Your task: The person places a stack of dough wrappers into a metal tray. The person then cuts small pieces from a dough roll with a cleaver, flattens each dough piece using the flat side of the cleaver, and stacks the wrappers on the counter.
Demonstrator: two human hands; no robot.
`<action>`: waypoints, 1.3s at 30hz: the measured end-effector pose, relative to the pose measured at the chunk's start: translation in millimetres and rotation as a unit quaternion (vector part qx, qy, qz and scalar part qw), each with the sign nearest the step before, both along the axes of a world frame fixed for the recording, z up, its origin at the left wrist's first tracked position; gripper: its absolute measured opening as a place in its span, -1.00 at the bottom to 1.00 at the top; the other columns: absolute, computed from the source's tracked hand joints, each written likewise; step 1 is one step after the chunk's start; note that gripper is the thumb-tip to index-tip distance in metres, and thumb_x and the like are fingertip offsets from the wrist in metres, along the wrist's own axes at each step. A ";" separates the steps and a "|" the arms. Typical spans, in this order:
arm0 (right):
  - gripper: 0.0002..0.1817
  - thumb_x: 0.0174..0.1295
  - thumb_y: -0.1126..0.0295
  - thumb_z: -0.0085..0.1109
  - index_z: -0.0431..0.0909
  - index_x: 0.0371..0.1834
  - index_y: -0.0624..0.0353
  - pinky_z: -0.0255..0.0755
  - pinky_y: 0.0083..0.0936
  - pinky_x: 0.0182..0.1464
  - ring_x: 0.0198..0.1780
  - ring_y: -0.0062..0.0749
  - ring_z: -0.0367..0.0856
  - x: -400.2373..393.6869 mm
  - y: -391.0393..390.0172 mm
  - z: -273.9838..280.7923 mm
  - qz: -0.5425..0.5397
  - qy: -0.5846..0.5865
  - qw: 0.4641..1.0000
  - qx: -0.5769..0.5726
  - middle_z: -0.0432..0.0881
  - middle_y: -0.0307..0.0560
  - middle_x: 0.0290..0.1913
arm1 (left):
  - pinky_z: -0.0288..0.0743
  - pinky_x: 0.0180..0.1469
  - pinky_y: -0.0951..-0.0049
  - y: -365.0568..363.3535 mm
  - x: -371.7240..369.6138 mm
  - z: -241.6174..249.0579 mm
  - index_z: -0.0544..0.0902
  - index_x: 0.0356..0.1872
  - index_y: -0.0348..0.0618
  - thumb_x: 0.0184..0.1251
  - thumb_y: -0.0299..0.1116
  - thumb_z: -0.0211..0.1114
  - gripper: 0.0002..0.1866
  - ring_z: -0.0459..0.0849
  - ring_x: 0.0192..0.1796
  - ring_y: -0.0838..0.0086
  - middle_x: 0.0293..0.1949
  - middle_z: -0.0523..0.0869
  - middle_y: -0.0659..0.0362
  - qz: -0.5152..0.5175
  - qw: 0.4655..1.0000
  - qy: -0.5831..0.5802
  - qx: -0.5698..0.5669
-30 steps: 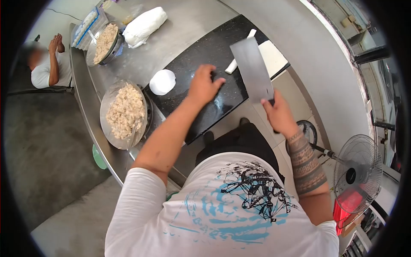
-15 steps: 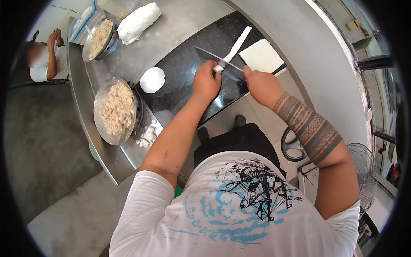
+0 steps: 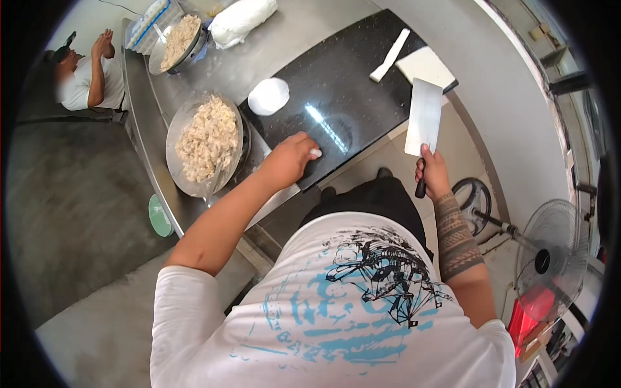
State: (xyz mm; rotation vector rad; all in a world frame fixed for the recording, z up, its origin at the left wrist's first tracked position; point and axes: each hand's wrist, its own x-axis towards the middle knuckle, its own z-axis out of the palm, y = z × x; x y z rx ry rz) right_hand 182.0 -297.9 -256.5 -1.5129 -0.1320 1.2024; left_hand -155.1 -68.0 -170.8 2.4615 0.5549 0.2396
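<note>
My right hand (image 3: pixel 433 171) is closed around the black handle of a cleaver (image 3: pixel 424 115), its broad blade pointing away from me, off the slab's right side. Near the front edge of the black stone slab (image 3: pixel 291 132), my left hand (image 3: pixel 288 160) is closed on a small white dough piece (image 3: pixel 315 153), mostly hidden by the fingers. A strip of white dough (image 3: pixel 391 57) lies at the slab's far right. Beside it is a flat white square (image 3: pixel 425 68). Left of the slab's middle sits a round white item (image 3: pixel 268 97).
A large bowl (image 3: pixel 172 149) of pale chunky filling (image 3: pixel 207 139) stands left of the slab, with a second bowl (image 3: pixel 154 63) behind it. A white bundle (image 3: pixel 243 23) lies at the back. A standing fan (image 3: pixel 543 260) is at right; another person (image 3: pixel 94 81) is at far left.
The cleaver has lifted off the dough strip and swung right and toward me. My left hand has moved left and nearer with a small dough piece, leaving the shorter strip behind.
</note>
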 end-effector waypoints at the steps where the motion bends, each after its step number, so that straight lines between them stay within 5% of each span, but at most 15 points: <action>1: -0.64 0.65 0.06 0.22 0.44 0.03 0.14 0.35 -0.49 -0.61 -0.65 -0.56 0.39 -7.7 -14.7 -1.0 -0.012 -0.002 1.000 -0.008 0.43 -0.30 -0.52 | 0.64 0.09 0.09 -5.1 5.0 -9.6 0.73 -0.04 -0.22 0.43 -0.49 0.42 -0.85 0.73 0.05 -0.04 -0.05 0.72 -0.03 -0.009 1.000 0.019 0.002; 9: -0.65 0.60 0.12 0.32 0.50 -0.01 0.20 0.37 -0.52 -0.60 -0.63 -0.56 0.41 -115.1 -90.6 6.9 -0.050 -0.065 0.994 -0.072 0.46 -0.29 -0.52 | 0.58 0.06 0.15 -8.8 13.9 -48.7 0.81 -0.08 -0.10 0.44 -0.43 0.38 -0.87 0.65 -0.08 0.18 -0.10 0.73 0.18 -0.054 0.985 -0.065 0.147; 12: -0.66 0.59 0.13 0.32 0.51 0.03 0.20 0.36 -0.53 -0.59 -0.62 -0.57 0.42 -150.4 -104.5 17.1 -0.070 -0.060 0.992 -0.082 0.46 -0.29 -0.51 | 0.53 0.34 -0.02 -9.6 4.4 -50.8 0.84 -0.07 -0.13 0.38 -0.29 0.49 -0.79 0.67 0.21 0.03 0.14 0.76 0.07 -0.036 0.994 0.006 0.100; 16: -0.66 0.59 0.13 0.33 0.52 0.04 0.18 0.36 -0.53 -0.59 -0.61 -0.58 0.42 -146.9 -119.9 19.7 -0.082 -0.067 0.990 -0.091 0.45 -0.31 -0.52 | 0.00 0.68 -0.31 -19.4 36.6 -16.3 0.67 0.38 -0.04 0.46 0.14 0.37 -0.37 0.20 0.68 -0.26 0.64 0.32 -0.21 -0.022 0.968 0.005 0.251; 18: -0.68 0.60 0.13 0.32 0.52 0.04 0.16 0.35 -0.54 -0.60 -0.63 -0.59 0.40 -144.8 -122.4 24.9 -0.109 -0.074 0.986 -0.098 0.44 -0.32 -0.53 | -0.27 0.74 -0.38 -20.8 70.7 -25.6 0.45 0.66 0.05 0.51 0.35 0.22 -0.14 -0.10 0.79 -0.34 0.78 0.00 -0.28 -0.009 0.977 -0.034 0.210; 21: -0.69 0.60 0.14 0.31 0.51 0.02 0.16 0.34 -0.55 -0.61 -0.65 -0.60 0.39 -144.2 -128.6 31.5 -0.143 -0.074 0.983 -0.091 0.45 -0.32 -0.54 | -0.24 0.74 -0.38 -24.6 92.3 -65.7 0.06 0.83 0.19 0.57 0.47 0.02 -0.01 -0.08 0.79 -0.33 0.79 -0.06 -0.28 -0.026 0.974 0.064 0.218; 25: -0.67 0.57 0.15 0.35 0.51 0.03 0.17 0.32 -0.55 -0.62 -0.67 -0.62 0.38 -149.0 -138.2 50.6 -0.160 -0.081 0.977 -0.112 0.44 -0.34 -0.55 | -0.27 0.75 -0.34 -24.4 94.1 -68.4 0.06 0.83 0.19 0.56 0.52 -0.04 0.00 -0.08 0.79 -0.30 0.79 -0.04 -0.27 -0.078 0.969 0.081 0.220; 30: -0.62 0.46 0.18 0.46 0.56 0.03 0.23 0.33 -0.54 -0.64 -0.68 -0.62 0.39 -129.4 -109.8 68.6 -0.049 -0.114 0.982 -0.141 0.48 -0.33 -0.54 | -0.22 0.78 -0.24 -20.3 104.4 -68.4 0.03 0.83 0.16 0.58 0.46 0.05 0.00 -0.07 0.80 -0.26 0.78 -0.03 -0.28 -0.135 0.974 0.022 0.183; 33: -0.53 0.38 0.16 0.54 0.61 0.10 0.30 0.38 -0.53 -0.64 -0.67 -0.61 0.47 -104.2 -77.0 69.3 0.094 -0.185 0.962 -0.176 0.58 -0.25 -0.51 | -0.17 0.76 -0.27 2.7 99.8 -71.3 0.01 0.83 0.14 0.58 0.36 0.16 0.00 -0.08 0.80 -0.27 0.78 -0.01 -0.27 -0.087 0.967 -0.179 -0.161; 36: -0.52 0.38 0.19 0.54 0.62 0.11 0.36 0.49 -0.46 -0.48 -0.55 -0.50 0.60 -100.9 -20.3 81.7 0.244 -0.254 0.927 -0.126 0.66 -0.20 -0.46 | -0.13 0.75 -0.27 44.5 91.0 -67.6 0.05 0.82 0.11 0.56 0.26 0.26 -0.01 -0.03 0.79 -0.29 0.78 0.02 -0.26 0.120 0.956 -0.201 -0.175; 39: -0.52 0.32 0.22 0.58 0.67 0.11 0.37 0.65 -0.36 -0.15 -0.28 -0.34 0.77 -99.3 27.7 43.7 0.341 -0.276 0.898 -0.023 0.80 -0.05 -0.27 | -0.11 0.75 -0.28 58.7 84.4 -45.2 0.12 0.81 0.13 0.54 0.27 0.26 -0.04 0.02 0.77 -0.31 0.78 0.06 -0.22 -0.034 0.978 -0.048 0.200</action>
